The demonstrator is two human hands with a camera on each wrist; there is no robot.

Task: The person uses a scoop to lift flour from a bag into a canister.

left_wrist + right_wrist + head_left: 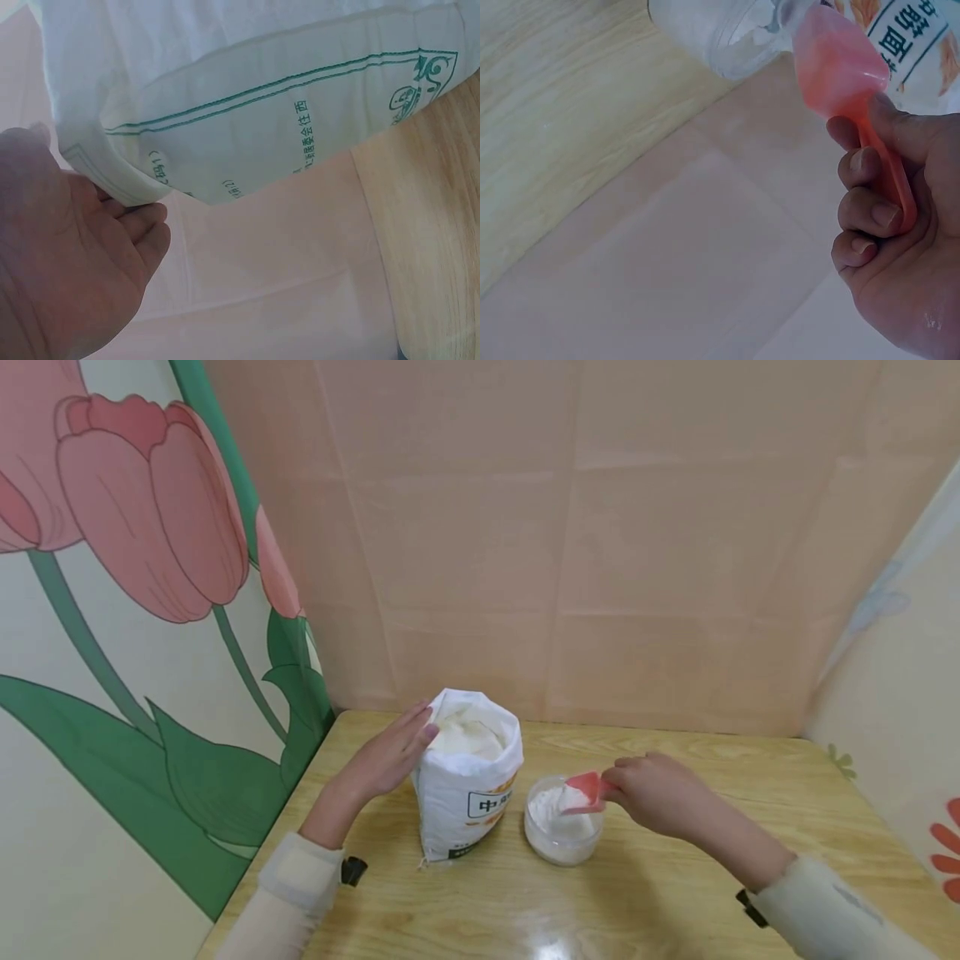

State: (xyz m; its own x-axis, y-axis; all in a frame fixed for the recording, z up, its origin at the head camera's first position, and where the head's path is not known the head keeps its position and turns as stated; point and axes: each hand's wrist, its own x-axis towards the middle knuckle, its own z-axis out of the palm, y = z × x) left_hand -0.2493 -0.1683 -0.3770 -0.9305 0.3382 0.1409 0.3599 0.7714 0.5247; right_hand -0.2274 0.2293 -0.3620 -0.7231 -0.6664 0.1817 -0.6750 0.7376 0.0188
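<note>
A white flour bag [461,802] with printed characters stands on the table, its mouth open and pale flour [468,737] showing inside. My left hand [390,752] holds the bag's left rim, with the thumb at the edge of the mouth; the left wrist view has the curled fingers [142,225] at a folded corner. In my right hand [660,793] is the handle of a red scoop [585,792]. The scoop is tilted over a clear round bowl [564,852], with white flour at its lip and more flour in the bowl. Fingers wrap round the handle in the right wrist view.
The wooden table [480,910] runs back to a beige sheet [600,568] hung behind it. A wall with painted tulips [142,502] borders the left side. Another pale wall [900,710] stands at the right. The bowl sits just right of the bag.
</note>
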